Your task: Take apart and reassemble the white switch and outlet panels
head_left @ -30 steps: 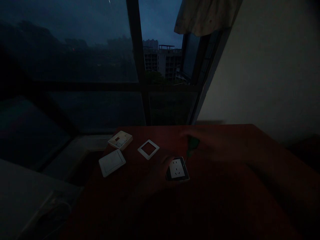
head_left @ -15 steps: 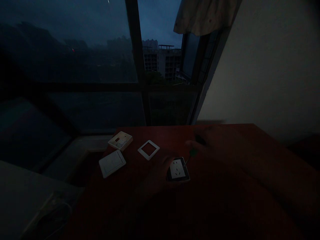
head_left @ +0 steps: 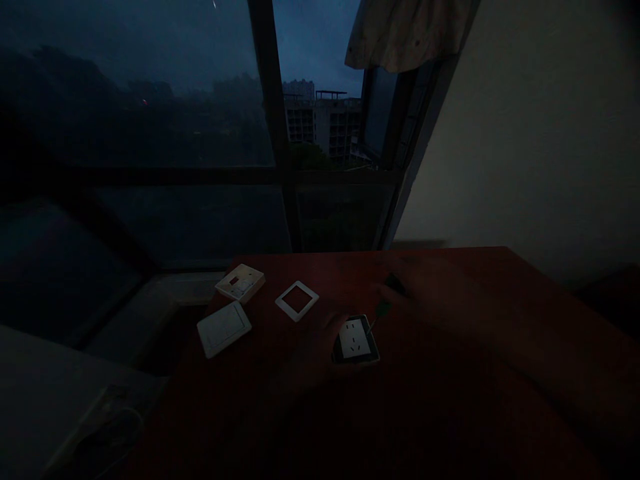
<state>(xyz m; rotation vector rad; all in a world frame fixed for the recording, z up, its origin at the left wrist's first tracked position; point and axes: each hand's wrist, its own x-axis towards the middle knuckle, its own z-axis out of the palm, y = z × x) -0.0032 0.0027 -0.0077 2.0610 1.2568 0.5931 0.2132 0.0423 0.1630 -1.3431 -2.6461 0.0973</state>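
On the reddish table lies a wall socket (head_left: 355,338) with a white slotted face and a dark surround. My left hand (head_left: 320,350) is closed around its left and near sides. A screwdriver (head_left: 383,309) with a green and black handle leans up to the right, its tip at the socket's right edge. My right hand (head_left: 415,287) is closed on the handle; dimness and blur soften its fingers. Left of the socket lies a white square frame (head_left: 297,301), apart from both hands.
A white box-shaped back piece (head_left: 241,283) and a white switch plate (head_left: 223,329) lie at the table's (head_left: 345,273) left side. Behind the table is a dark-framed window (head_left: 285,175); a pale wall (head_left: 525,147) rises at the right. The room is very dim.
My right hand has turned slightly on the screwdriver handle, showing more of its black part. The socket and my left hand stay in place.
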